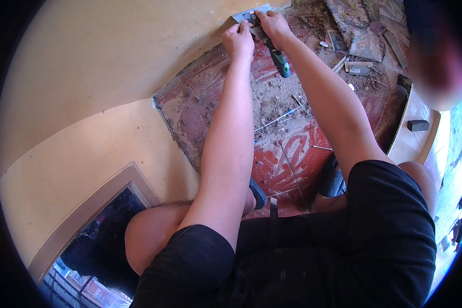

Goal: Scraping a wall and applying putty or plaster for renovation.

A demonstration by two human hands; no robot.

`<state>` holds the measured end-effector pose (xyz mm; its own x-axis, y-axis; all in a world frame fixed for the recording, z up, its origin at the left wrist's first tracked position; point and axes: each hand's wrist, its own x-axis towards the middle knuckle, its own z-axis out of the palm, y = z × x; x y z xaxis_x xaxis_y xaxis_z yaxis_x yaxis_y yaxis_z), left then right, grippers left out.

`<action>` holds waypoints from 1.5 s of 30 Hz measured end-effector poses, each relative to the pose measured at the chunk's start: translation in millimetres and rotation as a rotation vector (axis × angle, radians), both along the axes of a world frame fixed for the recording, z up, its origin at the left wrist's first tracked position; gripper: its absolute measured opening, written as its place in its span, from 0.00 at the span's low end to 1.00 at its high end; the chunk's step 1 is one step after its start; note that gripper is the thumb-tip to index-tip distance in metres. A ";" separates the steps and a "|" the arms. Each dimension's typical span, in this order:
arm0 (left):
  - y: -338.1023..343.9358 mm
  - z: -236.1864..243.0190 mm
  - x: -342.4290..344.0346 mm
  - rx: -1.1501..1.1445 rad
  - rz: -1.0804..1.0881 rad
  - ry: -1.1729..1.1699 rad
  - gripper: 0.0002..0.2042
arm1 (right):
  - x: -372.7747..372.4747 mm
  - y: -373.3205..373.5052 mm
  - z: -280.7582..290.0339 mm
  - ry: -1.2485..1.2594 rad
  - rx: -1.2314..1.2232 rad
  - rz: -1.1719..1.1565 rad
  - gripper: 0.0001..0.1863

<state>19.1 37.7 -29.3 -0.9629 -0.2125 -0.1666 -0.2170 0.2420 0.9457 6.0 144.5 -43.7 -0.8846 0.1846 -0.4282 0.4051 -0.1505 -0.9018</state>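
Near the foot of the yellowish wall [118,51], both my arms reach out toward the top of the view. A scraper with a broad flat blade and a black-and-green handle [279,62] is between my hands, its handle hanging down toward me. My left hand [238,42] is closed, fingertips pinching at the left side of the blade part. With bent fingers, my right hand [275,28] grips the tool's head from the other side. The fingers hide part of the blade, so its exact shape cannot be made out.
Dust and rubble cover the red tiled floor [287,159]. A thin rod [280,120] lies there, with a patterned sheet [357,31] and scraps at upper right. A dark block [418,125] rests on a pale ledge at right. A blurred person [440,61] is close by.
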 end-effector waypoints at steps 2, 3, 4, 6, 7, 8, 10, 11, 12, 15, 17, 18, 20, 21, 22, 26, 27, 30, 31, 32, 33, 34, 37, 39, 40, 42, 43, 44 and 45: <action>1.5 0.8 -2.2 -0.037 -0.002 0.025 0.12 | 0.5 1.3 1.6 0.000 0.001 0.008 0.18; 3.7 2.1 -2.5 -0.072 -0.007 0.054 0.12 | -0.4 4.3 -0.6 0.010 0.002 0.006 0.19; 5.8 3.3 -1.2 -0.071 -0.010 0.051 0.12 | -0.7 6.6 -2.7 0.020 0.003 0.005 0.21; 6.3 9.6 4.7 -0.059 -0.002 0.014 0.12 | 6.1 3.6 11.3 0.006 0.013 -0.003 0.21; 3.5 9.1 4.2 -0.062 0.004 0.012 0.12 | 9.0 0.4 18.1 -0.002 0.024 -0.011 0.21; 2.7 8.4 1.6 -0.068 -0.002 0.056 0.12 | 8.5 1.1 17.8 -0.001 0.024 -0.010 0.21; 0.8 5.4 2.9 -0.075 -0.005 0.100 0.13 | 8.5 2.4 16.8 0.062 0.118 -0.017 0.20; 2.4 5.9 1.3 -0.119 -0.007 0.103 0.13 | 7.2 3.4 14.4 0.068 0.119 -0.019 0.20; 3.6 6.2 0.1 -0.162 -0.009 0.105 0.13 | 8.3 2.6 11.0 0.069 0.053 -0.042 0.20; -1.2 -1.1 1.8 -0.214 -0.034 0.107 0.14 | 8.3 -5.7 3.8 0.054 -0.018 -0.089 0.20; -5.9 -8.0 -0.8 -0.212 -0.038 0.091 0.14 | 4.9 -10.8 -11.6 -0.027 -0.035 -0.095 0.20; -0.8 -3.1 -0.3 -0.167 -0.046 0.056 0.13 | 2.9 -5.6 -14.6 -0.032 -0.004 -0.096 0.20; 6.0 4.8 0.4 -0.059 -0.073 -0.049 0.12 | 0.7 4.8 -19.5 -0.042 0.027 -0.103 0.20; 10.5 7.4 3.2 -0.059 -0.080 -0.051 0.12 | 0.6 7.6 -20.9 -0.080 0.041 -0.081 0.21; 16.4 10.1 7.7 -0.070 -0.050 -0.056 0.12 | 0.3 10.9 -21.6 -0.116 0.055 -0.060 0.21; 10.5 11.0 4.9 0.024 0.015 -0.112 0.12 | -2.4 6.1 -2.9 -0.019 0.392 0.029 0.22; 9.6 12.3 5.0 0.023 0.012 -0.110 0.12 | -2.2 5.4 -1.3 -0.060 0.272 0.020 0.23; 11.2 20.2 8.7 0.029 0.003 -0.126 0.13 | -1.8 5.8 -0.9 -0.103 0.226 0.035 0.24; 12.3 23.1 10.9 0.029 0.005 -0.125 0.13 | -1.9 6.8 -1.7 -0.105 0.301 0.064 0.24; 15.6 25.9 12.5 0.033 0.008 -0.123 0.13 | -2.9 10.2 -5.7 -0.107 0.304 0.061 0.24; 20.1 28.2 13.3 0.037 0.004 -0.125 0.13 | -3.9 14.3 -10.2 -0.082 0.356 0.052 0.24; 25.8 29.8 14.5 0.062 -0.009 -0.130 0.13 | -4.3 19.6 -15.3 -0.059 0.410 0.043 0.24; 11.4 14.7 7.2 0.053 -0.001 -0.085 0.13 | -4.3 10.5 -3.6 -0.064 0.174 0.046 0.24; 2.9 5.7 3.6 0.028 -0.002 -0.045 0.13 | -0.8 4.8 7.5 -0.062 0.215 0.061 0.25; 1.1 3.6 5.1 -0.026 0.002 -0.045 0.12 | 2.6 3.3 11.5 -0.062 0.261 0.070 0.25; 8.5 3.1 5.1 -0.069 -0.010 -0.041 0.12 | 2.6 11.1 6.8 -0.061 0.316 0.063 0.25; 10.2 3.5 2.7 -0.027 -0.012 -0.019 0.12 | -1.8 12.0 0.5 -0.027 0.367 0.057 0.26; 8.7 3.4 1.9 0.011 -0.006 0.001 0.12 | -3.3 9.4 -0.8 0.006 0.414 0.059 0.26; 6.9 2.8 2.8 0.009 -0.002 -0.002 0.12 | -2.8 7.9 -2.4 0.004 0.411 0.063 0.26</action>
